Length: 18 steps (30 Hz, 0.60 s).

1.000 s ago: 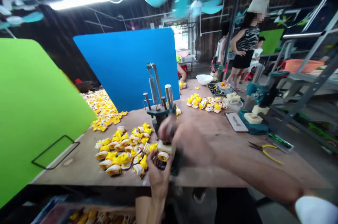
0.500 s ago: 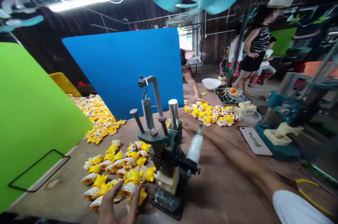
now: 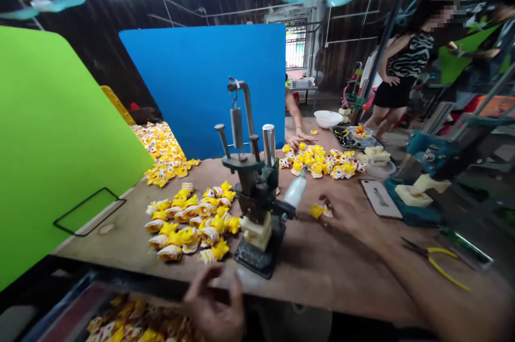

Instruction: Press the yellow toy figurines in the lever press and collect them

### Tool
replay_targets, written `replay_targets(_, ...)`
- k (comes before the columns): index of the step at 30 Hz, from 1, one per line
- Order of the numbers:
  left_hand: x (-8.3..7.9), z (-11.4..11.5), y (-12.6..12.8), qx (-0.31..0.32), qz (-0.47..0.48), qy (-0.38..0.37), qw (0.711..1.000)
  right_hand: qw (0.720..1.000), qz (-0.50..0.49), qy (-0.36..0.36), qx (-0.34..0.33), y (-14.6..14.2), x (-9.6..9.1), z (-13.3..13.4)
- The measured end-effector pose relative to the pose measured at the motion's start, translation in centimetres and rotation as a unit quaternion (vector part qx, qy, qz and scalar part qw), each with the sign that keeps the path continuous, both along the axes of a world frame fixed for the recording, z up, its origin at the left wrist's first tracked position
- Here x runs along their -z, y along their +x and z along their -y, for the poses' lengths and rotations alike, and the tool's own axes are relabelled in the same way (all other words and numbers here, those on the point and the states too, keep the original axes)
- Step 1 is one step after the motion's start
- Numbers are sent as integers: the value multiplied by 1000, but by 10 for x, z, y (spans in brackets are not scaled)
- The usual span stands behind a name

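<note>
At the left edge of the worktop [image 3: 341, 283] stands a green board [image 3: 68, 132], a bent black wire [image 3: 86, 213] in front of it, and below the near left corner I can make out a box [image 3: 76, 312] of yellow and white pieces. A heap [image 3: 163, 148] of the same sort lies towards the far left corner, between the green board and a blue board [image 3: 205, 89]. Nearer, left of the middle, sits a loose batch [image 3: 189, 237]. Just in front of the near edge hangs the person's left hand [image 3: 217, 304], fingers curled and well parted. Beside the batch stands a press [image 3: 249, 189] with a pale block [image 3: 257, 232] low in it and a whitish tube [image 3: 295, 191] slanting off its right side. Beyond, a co-worker's hand [image 3: 298, 138] reaches to a second batch [image 3: 309, 158] by the far edge. Right of the press, the right hand [image 3: 340, 216], blurred, grips one piece [image 3: 316, 210] over the worktop. Towards the right edge lie a phone [image 3: 380, 199] and yellow-handled pliers [image 3: 427, 254], near another press [image 3: 432, 154].
</note>
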<state>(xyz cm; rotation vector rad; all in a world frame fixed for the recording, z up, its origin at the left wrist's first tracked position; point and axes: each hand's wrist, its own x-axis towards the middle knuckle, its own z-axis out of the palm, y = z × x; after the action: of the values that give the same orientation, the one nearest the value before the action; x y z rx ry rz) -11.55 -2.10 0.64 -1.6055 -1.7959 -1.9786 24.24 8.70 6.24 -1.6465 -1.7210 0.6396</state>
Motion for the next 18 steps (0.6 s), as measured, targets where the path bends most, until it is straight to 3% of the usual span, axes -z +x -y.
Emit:
replay_targets(2,14,30,48,135,16,-76,988,973,-208,-104,10,-16,7,47)
replay_targets(4,26,49,88,245,5,-120,962,912,-363,-192,1,-47,12,87)
replay_targets(5,31,54,102,270,3,-123,955,890,-404,-212,-8,-66,14,102)
replay_targets(7,38,57,112,261,15,-106,959,872,-440,-212,-25,-102,12,121)
replay_targets(10,38,50,90,195,44,-85,976,853,-476,-205,-58,-141,4,126)
replay_targets(13,28,33,51,145,63,-110,981,826,-494,-248,-107,-153,-1,119)
replay_targets(15,18,15,33,136,48,-139,980,840,-464,-258,-106,-146,2,114)
replay_targets(18,8,-13,32,131,-18,-160,978,872,-424,-238,-56,-120,11,100)
